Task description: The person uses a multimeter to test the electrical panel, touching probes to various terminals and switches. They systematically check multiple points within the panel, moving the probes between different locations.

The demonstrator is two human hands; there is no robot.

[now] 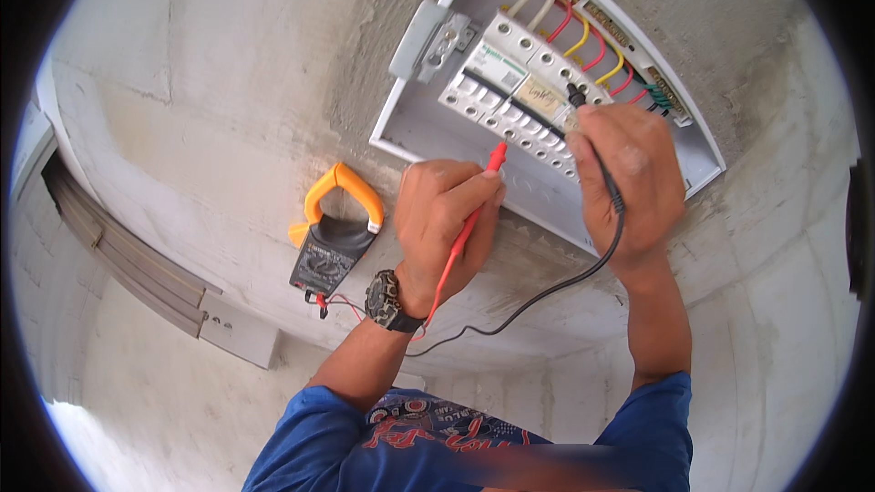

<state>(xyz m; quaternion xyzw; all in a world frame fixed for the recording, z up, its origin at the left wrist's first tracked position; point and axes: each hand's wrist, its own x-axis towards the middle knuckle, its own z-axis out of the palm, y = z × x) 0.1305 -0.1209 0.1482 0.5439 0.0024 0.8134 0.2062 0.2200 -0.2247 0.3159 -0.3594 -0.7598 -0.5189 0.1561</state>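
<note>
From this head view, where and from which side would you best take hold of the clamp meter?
Probably by the dark body of the clamp meter, coming from its left, the bare wall side. The orange jaw loop sits above and the leads leave its lower end, while the left hand holding the red probe crowds its right.

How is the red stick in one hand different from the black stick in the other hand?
The red probe is in the left hand; the black probe is in the right hand. The red probe's tip sits low on the row of white breakers, while the black probe's tip sits higher, nearer the coloured wires. The red probe's lead is red; the black probe's lead is black. Both leads run toward the orange clamp meter.
</note>
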